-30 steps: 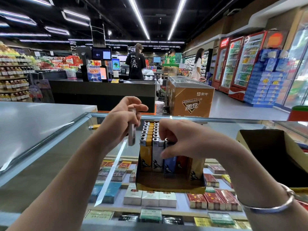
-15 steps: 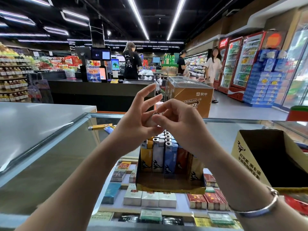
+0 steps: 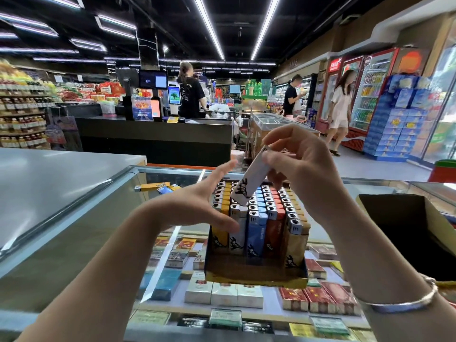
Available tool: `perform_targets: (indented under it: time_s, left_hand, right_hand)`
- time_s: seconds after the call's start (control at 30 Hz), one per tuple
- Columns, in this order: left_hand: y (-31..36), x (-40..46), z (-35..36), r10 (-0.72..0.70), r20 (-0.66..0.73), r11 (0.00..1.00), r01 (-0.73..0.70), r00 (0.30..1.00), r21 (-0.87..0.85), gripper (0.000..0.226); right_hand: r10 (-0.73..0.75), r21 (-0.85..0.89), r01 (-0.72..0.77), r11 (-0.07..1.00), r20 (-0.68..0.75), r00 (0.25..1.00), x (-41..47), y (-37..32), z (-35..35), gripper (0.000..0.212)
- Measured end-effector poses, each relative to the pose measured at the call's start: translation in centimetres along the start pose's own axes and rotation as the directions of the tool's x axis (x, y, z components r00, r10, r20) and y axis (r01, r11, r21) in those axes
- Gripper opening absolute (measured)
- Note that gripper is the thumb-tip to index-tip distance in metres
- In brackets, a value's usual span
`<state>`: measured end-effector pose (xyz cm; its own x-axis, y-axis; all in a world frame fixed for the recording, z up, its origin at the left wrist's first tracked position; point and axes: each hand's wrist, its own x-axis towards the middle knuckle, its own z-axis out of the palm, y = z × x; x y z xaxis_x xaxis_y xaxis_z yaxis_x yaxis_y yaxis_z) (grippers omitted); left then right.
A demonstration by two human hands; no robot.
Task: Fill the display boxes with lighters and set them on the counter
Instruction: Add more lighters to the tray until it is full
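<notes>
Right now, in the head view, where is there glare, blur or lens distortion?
Head view: the ceiling light strips bow outward, a wide-angle effect; pale glare lies across the glass counter; the left hand is smeared at its fingertips; the white lighter held by the right hand is soft; the lighters in the display box are sharper.

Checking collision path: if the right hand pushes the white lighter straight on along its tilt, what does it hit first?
Probably the tops of the packed lighters in the display box. The right hand holds the white lighter tilted down-left, its lower end just above the white row; depth is uncertain.
</notes>
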<state>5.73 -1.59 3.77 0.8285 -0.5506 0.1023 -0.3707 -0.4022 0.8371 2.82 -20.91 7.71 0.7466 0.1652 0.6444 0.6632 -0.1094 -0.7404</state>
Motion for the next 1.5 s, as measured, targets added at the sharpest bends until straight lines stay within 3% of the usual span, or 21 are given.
perform_targets:
  time_s: [0.1, 0.3, 0.4, 0.53, 0.67, 0.9, 1.13, 1.33, 1.43, 1.5]
  left_hand:
    - [0.0, -0.3, 0.1, -0.030, 0.074, 0.999, 0.027, 0.997, 0.043, 0.094]
    - [-0.5, -0.2, 0.0, -0.081, 0.066, 0.992, 0.074, 0.995, 0.099, 0.097]
    - [-0.6, -0.1, -0.2, -0.095, 0.073, 0.988, 0.085, 0.993, 0.129, 0.101]
    - [-0.6, -0.1, -0.2, -0.098, 0.076, 0.983, 0.085, 0.992, 0.162, 0.090]
    - [-0.5, -0.1, -0.2, -0.088, 0.071, 0.983, 0.075, 0.994, 0.165, 0.084]
    - [-0.9, 0.0, -0.3, -0.090, 0.065, 0.975, 0.074, 0.994, 0.211, 0.102]
    - [-0.7, -0.2, -0.3, -0.093, 0.085, 0.990, 0.083, 0.992, 0.116, 0.095]
    - [-1.0, -0.7, -1.3, 0.002, 0.101, 0.995, 0.008, 0.995, -0.095, 0.075]
    - [-1.4, -0.5, -2.4, 0.127, -0.166, 0.976, -0.153, 0.978, -0.155, 0.061]
    - [-2.0, 0.0, -3.1, 0.124, -0.448, 0.955, -0.230, 0.885, -0.190, 0.043]
  right_hand:
    - [-0.028, -0.051, 0.037, 0.998, 0.169, 0.985, -0.2, -0.2, -0.1, 0.029]
    - [-0.048, -0.372, 0.223, 0.901, 0.426, 0.903, -0.7, 0.1, 1.2, 0.024]
    - [-0.034, -0.437, 0.277, 0.856, 0.487, 0.873, -0.8, 0.2, 1.4, 0.021]
    - [0.048, -0.543, 0.321, 0.776, 0.558, 0.829, -0.9, 0.5, 1.8, 0.022]
    - [0.047, -0.553, 0.336, 0.762, 0.565, 0.823, -0.8, 0.4, 1.8, 0.018]
    - [0.038, -0.525, 0.404, 0.749, 0.643, 0.765, -1.0, 0.6, 2.5, 0.030]
    - [0.006, -0.410, 0.290, 0.865, 0.586, 0.810, -0.6, 1.2, 1.5, 0.005]
    - [0.034, -0.461, 0.129, 0.878, 0.330, 0.943, 0.4, 2.7, -0.1, 0.010]
    - [0.053, -0.539, 0.062, 0.840, 0.196, 0.979, 0.8, 3.9, -0.8, 0.011]
    - [0.080, -0.542, 0.010, 0.840, 0.142, 0.987, 1.0, 4.5, -1.0, 0.012]
